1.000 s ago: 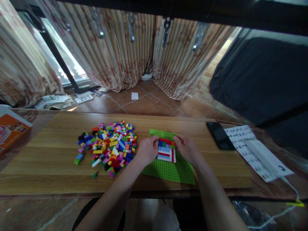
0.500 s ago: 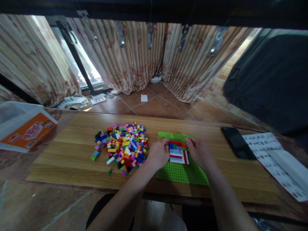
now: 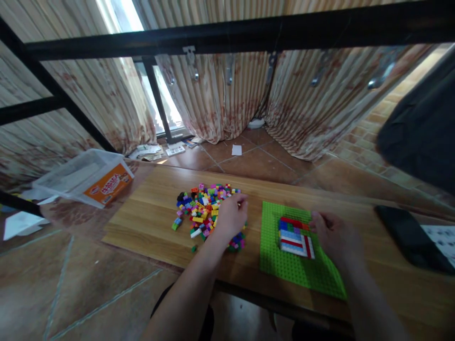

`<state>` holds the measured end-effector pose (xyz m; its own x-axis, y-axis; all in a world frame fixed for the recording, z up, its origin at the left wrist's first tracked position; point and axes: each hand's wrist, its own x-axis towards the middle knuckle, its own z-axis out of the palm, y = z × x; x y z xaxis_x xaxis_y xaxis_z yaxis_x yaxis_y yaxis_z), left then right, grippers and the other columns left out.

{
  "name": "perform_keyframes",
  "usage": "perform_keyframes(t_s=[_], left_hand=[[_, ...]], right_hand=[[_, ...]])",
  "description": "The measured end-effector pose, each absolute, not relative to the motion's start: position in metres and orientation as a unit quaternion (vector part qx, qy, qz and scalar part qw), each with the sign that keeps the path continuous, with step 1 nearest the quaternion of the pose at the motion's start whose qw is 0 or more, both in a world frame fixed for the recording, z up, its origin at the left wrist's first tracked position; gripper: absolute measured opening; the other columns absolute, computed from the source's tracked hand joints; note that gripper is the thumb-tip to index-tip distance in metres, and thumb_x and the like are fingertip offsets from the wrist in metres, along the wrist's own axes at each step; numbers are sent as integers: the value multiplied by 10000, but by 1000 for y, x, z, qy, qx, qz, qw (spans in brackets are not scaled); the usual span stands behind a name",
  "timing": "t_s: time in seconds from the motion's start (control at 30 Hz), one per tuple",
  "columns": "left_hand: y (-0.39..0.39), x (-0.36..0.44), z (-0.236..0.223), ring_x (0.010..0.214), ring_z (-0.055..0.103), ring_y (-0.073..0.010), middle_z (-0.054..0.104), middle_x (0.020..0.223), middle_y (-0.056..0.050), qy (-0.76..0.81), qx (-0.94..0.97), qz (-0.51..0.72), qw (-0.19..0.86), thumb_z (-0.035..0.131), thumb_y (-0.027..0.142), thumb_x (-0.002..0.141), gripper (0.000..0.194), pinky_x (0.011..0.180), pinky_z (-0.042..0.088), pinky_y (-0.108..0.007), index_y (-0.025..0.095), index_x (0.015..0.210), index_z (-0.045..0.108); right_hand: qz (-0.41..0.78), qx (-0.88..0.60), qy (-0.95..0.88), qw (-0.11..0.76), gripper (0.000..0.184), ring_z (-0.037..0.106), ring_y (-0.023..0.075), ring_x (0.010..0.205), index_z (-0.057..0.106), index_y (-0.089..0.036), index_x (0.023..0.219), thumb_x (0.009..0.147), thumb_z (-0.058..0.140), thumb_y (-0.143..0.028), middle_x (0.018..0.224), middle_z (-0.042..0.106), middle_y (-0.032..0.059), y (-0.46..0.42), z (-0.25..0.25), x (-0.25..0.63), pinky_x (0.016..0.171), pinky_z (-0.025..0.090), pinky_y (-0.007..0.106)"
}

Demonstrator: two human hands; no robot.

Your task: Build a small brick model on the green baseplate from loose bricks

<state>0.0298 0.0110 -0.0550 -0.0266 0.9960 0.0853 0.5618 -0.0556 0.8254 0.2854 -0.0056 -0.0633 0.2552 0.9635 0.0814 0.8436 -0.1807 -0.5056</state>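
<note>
My left hand [image 3: 232, 217] hovers over the right side of a pile of mixed coloured toy bricks [image 3: 197, 219]. Its fingers are loosely bent with a gap at the thumb, and no brick shows in them. On the green baseplate [image 3: 272, 255] sits a flat block of joined bricks [image 3: 293, 243] in red, blue, orange, light blue and white. Beside that block's right edge, my right hand [image 3: 333, 233] is closed, thumb against the curled fingers. Whatever it may hold is hidden.
A dark phone [image 3: 408, 234] lies right of the baseplate, with a printed sheet [image 3: 439, 241] beyond it. At the left stands a clear plastic box [image 3: 76, 177] with an orange label. A black metal bar [image 3: 227, 38] crosses above the far side.
My left hand has gone from the block's left edge to the brick pile. My right hand stays near the block's right side. The view has turned left.
</note>
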Motion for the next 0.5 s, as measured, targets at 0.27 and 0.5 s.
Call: perform_keyframes(t_s=[0.27,0.5], left_hand=[[15,-37,-47,852,667,-179,741,903,-3,690,577,374,229,522,243,869,226,782,507,-268,234,977,721],[12,-107,-47,847,669,-199,745,874,-79,802,503,291,137,508,184,824,288,761,495,-281,177,986,746]], right_hand=[[113,-786,-569,215,456,655,287,718,718,-180,903,857,400,-503,794,731,123,-3,-61,279,623,411,353],[114,-802,-543,222,419,644,290,699,714,-214,843,839,418,-510,797,733,115,-1,-60,281,613,414,365]])
